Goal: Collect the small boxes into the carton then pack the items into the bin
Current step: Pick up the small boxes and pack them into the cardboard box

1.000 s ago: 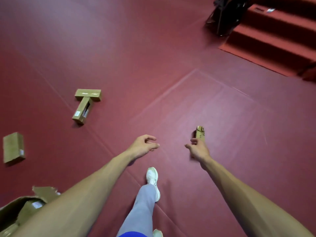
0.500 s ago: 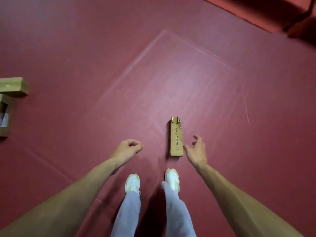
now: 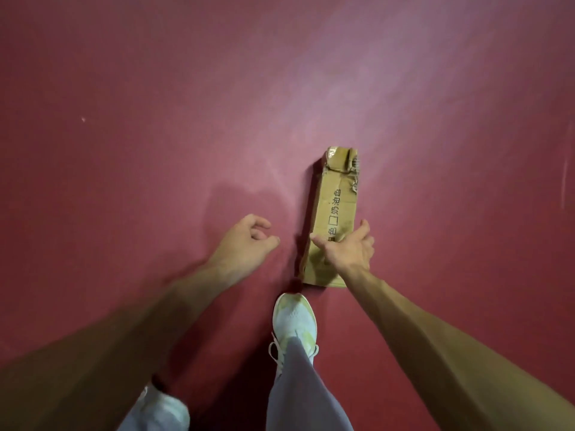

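A: Cardboard item, one: small box (image 3: 334, 213), flat on red floor (image 3: 155, 119), far end torn. Right hand (image 3: 348, 251) fingers (image 3: 364, 227) spread wide across its near end, not closed. Left hand (image 3: 245, 241) loosely curled, empty.

B: Step judged: collecting. Closure and lift required; carton not seen.

Illumination is moderate and warm. A pale sheen runs diagonally across the red floor (image 3: 130, 88) from the upper right, brightest near the centre; the corners darken. The cardboard box (image 3: 337, 194) casts a narrow dark shadow along its left edge, indicating light from the right. A soft shadow lies on the floor beyond the left hand (image 3: 245, 241). Both forearms are blurred and stretched toward the lower corners by wide-angle distortion. Printed characters on the box remain legible.
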A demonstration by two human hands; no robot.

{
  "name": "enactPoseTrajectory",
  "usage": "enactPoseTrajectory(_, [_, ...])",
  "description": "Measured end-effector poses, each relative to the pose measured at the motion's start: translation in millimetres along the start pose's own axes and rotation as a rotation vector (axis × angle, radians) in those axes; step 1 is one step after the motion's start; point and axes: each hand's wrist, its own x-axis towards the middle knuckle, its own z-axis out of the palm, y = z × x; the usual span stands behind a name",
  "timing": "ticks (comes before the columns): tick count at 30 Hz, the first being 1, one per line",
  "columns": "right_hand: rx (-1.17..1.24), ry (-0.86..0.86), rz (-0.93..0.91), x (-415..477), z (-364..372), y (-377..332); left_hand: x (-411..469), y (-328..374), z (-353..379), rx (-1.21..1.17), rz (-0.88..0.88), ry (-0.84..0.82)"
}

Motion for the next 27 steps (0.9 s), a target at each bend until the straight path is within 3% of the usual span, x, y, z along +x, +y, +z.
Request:
enactPoseTrajectory(3, [-0.082,0.029,0.072,35,43,12,36,-50,11,0.004,-0.07,0.015])
enactPoseTrajectory(7, [-0.146,0.213,0.038,45,74,17,50,-96,-2,-0.023,-0.144,0.046])
enactPoseTrajectory(12, [-0.056,0.093,-0.173,-5,82,-21,16,-117,-67,-0.12,-0.187,0.182])
enactPoseTrajectory(19, [-0.073,-0.07,-0.498,-155,112,-201,-74,-103,-263,-0.216,-0.157,0.387])
enactPoseTrajectory(27, [-0.038,-0.242,-0.72,-333,171,-409,-199,-108,-512,-0.304,-0.153,0.621])
